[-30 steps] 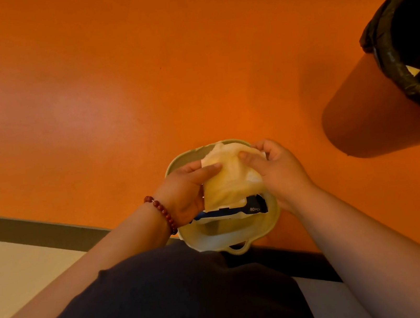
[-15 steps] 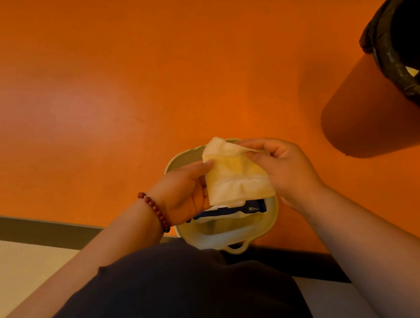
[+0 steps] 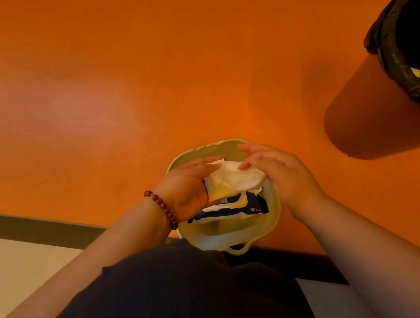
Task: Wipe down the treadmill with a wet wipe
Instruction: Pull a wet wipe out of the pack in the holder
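The wet wipe [image 3: 234,178] is held crumpled between both hands, just above a blue wipes pack [image 3: 238,208] marked "80 PCS". It is gripped at its left end by the left hand [image 3: 186,190], whose fingers and thumb are curled round it. The right hand [image 3: 285,174] is kept wide, its nearly straight fingers [image 3: 254,151] laid against the right end of the wipe; whether the thumb is tucked beneath cannot be told. The pack is lodged inside a pale plastic basket [image 3: 276,211], whose small handle is turned toward the person. A bracelet [image 3: 164,207] of dark red beads is worn on the left wrist. The basket is set on an orange floor [image 3: 110,92]. Well apart to the right, a bin [image 3: 418,57] lined with a black bag is seen, cut off by the frame edge
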`<act>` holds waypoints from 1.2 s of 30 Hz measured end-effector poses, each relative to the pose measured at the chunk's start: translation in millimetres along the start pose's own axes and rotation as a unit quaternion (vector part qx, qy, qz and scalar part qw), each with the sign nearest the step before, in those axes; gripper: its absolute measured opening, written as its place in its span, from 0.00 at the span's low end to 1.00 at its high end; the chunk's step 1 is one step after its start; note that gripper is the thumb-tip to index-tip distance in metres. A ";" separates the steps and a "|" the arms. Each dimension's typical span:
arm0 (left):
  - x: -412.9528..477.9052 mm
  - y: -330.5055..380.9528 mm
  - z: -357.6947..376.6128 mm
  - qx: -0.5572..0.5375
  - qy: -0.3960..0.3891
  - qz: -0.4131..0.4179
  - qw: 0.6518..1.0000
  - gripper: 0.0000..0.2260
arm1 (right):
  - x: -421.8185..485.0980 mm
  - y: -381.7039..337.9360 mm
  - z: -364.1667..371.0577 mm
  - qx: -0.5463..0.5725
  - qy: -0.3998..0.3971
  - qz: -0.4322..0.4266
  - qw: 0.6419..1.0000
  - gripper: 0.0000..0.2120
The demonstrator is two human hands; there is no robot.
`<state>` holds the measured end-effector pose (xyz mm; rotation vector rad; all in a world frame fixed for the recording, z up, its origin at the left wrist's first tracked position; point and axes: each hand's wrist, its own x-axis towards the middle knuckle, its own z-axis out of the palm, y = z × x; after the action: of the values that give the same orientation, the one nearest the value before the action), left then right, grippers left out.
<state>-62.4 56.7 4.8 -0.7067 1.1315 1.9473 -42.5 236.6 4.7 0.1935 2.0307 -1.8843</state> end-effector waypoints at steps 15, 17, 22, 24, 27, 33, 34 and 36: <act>-6.3 -2.6 4.1 0.327 0.012 0.209 0.922 0.08 | 15.0 -14.7 -6.4 -0.242 -0.097 0.057 0.964 0.15; -6.8 -1.8 3.8 0.379 0.015 0.233 0.896 0.09 | 18.5 -17.3 -7.2 -0.297 -0.124 0.044 0.946 0.05; -7.4 0.9 -8.2 0.540 0.039 0.329 0.774 0.15 | 18.3 -4.7 -17.2 -0.311 -0.030 -0.028 0.949 0.06; -11.2 2.2 -7.9 0.642 0.070 0.375 0.665 0.15 | 11.4 -4.5 -22.2 -0.337 0.004 -0.063 0.939 0.08; -21.6 2.7 8.4 0.750 0.098 0.381 0.531 0.18 | -6.0 -20.0 -28.7 -0.451 0.025 -0.156 0.879 0.12; -77.5 19.2 78.5 0.802 0.098 0.338 0.483 0.18 | -62.4 -74.5 -45.3 -0.584 0.018 -0.185 0.790 0.15; -91.3 23.1 90.9 0.805 0.095 0.339 0.478 0.18 | -75.3 -88.1 -49.4 -0.591 0.011 -0.174 0.788 0.16; -122.6 32.0 116.9 0.811 0.087 0.345 0.464 0.18 | -100.9 -117.2 -57.7 -0.594 -0.008 -0.162 0.788 0.19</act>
<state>-30.5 109.1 165.9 0.7884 2.8176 0.3004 1.1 296.2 152.4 -0.5248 2.9073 -0.3844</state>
